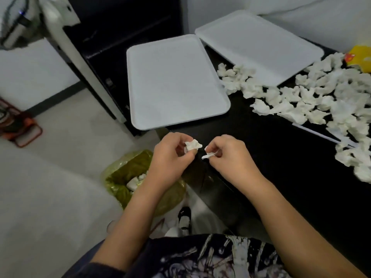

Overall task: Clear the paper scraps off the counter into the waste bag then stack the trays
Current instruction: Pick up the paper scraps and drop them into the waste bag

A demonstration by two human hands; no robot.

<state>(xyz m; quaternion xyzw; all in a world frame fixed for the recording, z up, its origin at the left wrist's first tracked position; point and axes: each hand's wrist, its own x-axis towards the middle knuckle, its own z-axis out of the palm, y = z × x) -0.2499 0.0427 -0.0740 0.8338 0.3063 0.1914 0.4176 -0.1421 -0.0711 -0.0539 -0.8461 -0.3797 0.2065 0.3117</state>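
Waste bag (128,177): on the floor below the counter's near edge, mouth open, thin olive-green film, crinkled; a few white scraps already lie inside
Left hand (170,155): just above the bag, off the counter's near corner, fingers curled, pinching a crumpled white scrap (192,146)
Right hand (228,155): over the counter's near edge, fingertips pinched on a smaller twisted scrap (208,155)
Step in hand: judged to be dropping both held scraps; best released directly over the bag's mouth, since light paper drifts
Counter (271,157): black, smooth, glossy
Paper scraps (313,97): dense scatter of soft, torn, crumpled white tissue along the counter's right side; most of the clearing remains
Near tray (174,81): white, flat, rounded corners, matte, on the counter's left end, overhanging the edge
Far tray (259,45): same make, at the counter's back, scraps touching its near rim; not yet stacked
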